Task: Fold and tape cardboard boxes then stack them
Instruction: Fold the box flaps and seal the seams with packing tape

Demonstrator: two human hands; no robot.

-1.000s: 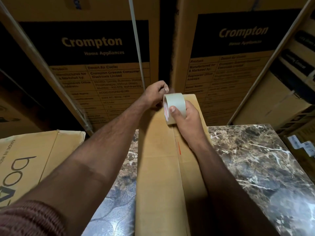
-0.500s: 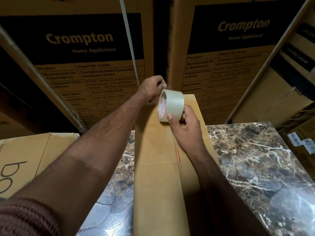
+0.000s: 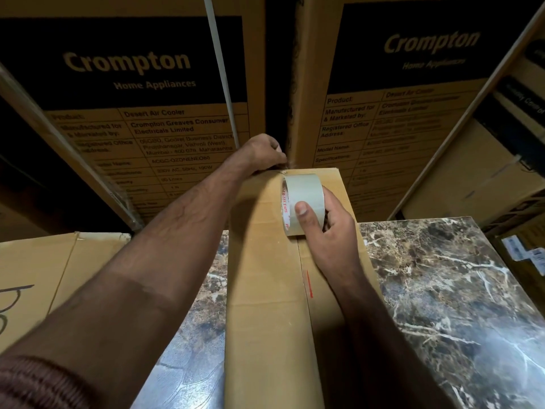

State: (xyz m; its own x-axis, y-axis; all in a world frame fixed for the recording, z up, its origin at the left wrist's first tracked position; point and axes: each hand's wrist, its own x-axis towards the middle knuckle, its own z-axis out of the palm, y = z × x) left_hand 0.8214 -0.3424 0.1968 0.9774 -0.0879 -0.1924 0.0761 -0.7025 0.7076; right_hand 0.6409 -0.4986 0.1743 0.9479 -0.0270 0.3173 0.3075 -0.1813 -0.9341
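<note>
Nearer now, round glossy tape roll (image 3: 305, 203) in right hand (image 3: 330, 231) grip; left hand (image 3: 262, 154) pinches tape end.

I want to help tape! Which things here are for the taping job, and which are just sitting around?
For the job: tape roll in the right hand, long cardboard box, left hand pinching the tape end.
Just around: big Crompton boxes, marble table, flat carton at left.

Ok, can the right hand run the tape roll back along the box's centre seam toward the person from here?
Probably yes. The right hand grips the tape roll sitting on the seam, which lies bare along the box; the left hand is at the far edge, out of the path.
</note>
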